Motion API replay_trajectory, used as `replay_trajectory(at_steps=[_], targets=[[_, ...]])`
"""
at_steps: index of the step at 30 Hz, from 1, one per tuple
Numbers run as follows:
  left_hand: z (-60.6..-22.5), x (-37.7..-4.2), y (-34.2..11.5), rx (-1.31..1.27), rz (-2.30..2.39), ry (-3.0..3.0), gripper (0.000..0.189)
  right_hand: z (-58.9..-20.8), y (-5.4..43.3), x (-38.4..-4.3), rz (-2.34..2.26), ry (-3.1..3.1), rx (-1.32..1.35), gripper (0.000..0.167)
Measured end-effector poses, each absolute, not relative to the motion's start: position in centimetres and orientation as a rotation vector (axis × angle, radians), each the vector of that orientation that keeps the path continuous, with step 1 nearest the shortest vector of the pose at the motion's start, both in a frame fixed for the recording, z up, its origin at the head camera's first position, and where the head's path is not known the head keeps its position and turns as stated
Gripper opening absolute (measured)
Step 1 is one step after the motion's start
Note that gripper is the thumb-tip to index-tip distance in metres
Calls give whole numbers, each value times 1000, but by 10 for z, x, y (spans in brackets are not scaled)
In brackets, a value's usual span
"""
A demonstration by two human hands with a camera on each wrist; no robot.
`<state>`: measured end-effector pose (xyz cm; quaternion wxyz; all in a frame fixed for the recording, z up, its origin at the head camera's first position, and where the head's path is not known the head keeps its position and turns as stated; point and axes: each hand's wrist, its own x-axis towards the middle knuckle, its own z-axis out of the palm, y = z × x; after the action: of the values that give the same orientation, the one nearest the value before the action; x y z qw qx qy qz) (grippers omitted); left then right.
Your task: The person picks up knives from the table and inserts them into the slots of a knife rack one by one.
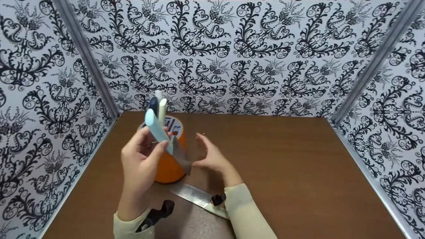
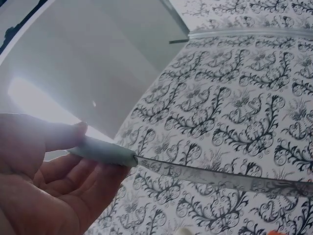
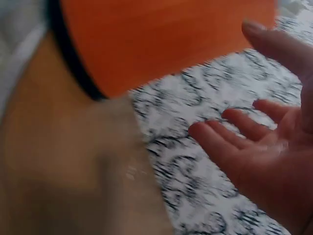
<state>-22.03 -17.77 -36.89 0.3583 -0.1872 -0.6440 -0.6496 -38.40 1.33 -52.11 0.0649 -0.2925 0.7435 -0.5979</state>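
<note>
My left hand [image 1: 137,162] pinches the light-blue handle of a knife [image 1: 155,125] between thumb and fingers. The blade slants down to the right, in front of an orange round knife block [image 1: 168,171]. In the left wrist view the same knife [image 2: 105,151] shows its narrow side, blade to the right. Several handles, dark, cream and pale, stand up behind my left hand at the block. To the right of the block, my right hand [image 1: 214,157] is empty, its fingers spread apart; the right wrist view shows the open palm [image 3: 264,152] below the orange wall.
A broad-bladed knife [image 1: 194,196] with a pale green handle lies on the brown table [image 1: 282,172], its handle end partly covered by my right sleeve [image 1: 247,209]. Patterned walls [image 1: 212,59] enclose the back and sides. Dark straps hang at both wrists.
</note>
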Motion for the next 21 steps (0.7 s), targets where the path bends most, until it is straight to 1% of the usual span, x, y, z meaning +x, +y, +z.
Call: replay_trajectory(at_steps=[2, 6, 10, 15, 21], targets=[[-368, -219, -184, -466, -1682, -1655, 32, -529, 5, -389, -1752, 2214, -942, 112], [-365, -213, -192, -422, -1704, -1642, 33, -540, -12, -393, -1750, 2122, -946, 114], [-363, -210, -193, -401, -1726, -1641, 33, -540, -26, -389, -1797, 2093, -919, 117], [-364, -212, -198, -442, -1722, -1636, 35, -541, -38, -387, -1822, 2133, -883, 123], [-366, -216, -207, -426, -1713, -1634, 36, -547, -46, -393, -1866, 2116, -935, 121]])
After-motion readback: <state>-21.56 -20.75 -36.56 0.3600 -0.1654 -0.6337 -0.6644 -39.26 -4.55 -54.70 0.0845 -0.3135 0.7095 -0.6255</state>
